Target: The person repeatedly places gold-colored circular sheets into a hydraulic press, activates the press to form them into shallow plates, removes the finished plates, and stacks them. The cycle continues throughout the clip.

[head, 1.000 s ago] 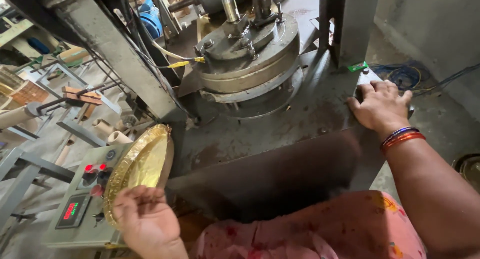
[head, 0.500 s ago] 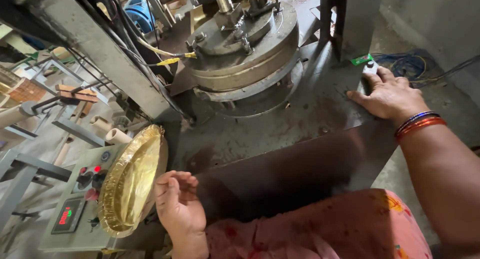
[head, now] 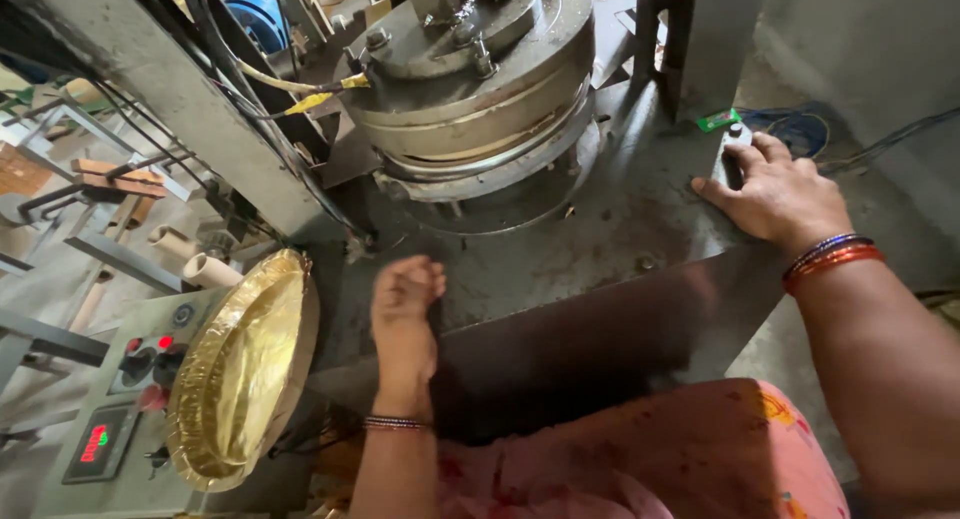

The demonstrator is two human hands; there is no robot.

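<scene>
Head view: my left hand [head: 405, 309] hangs above the steel worktop [head: 560, 259], fingers [head: 425, 274] curled loosely inward, holding nothing. The stack of gold paper plates [head: 240, 369] leans on edge just left of it, against the control panel [head: 110, 419]. My right hand [head: 775, 194] lies flat, fingers [head: 745, 159] spread, touching a small switch box [head: 728, 164] beside the round press die [head: 475, 79].

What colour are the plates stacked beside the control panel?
Shiny gold, with a ribbed rim; the plates show best in the head view.
</scene>
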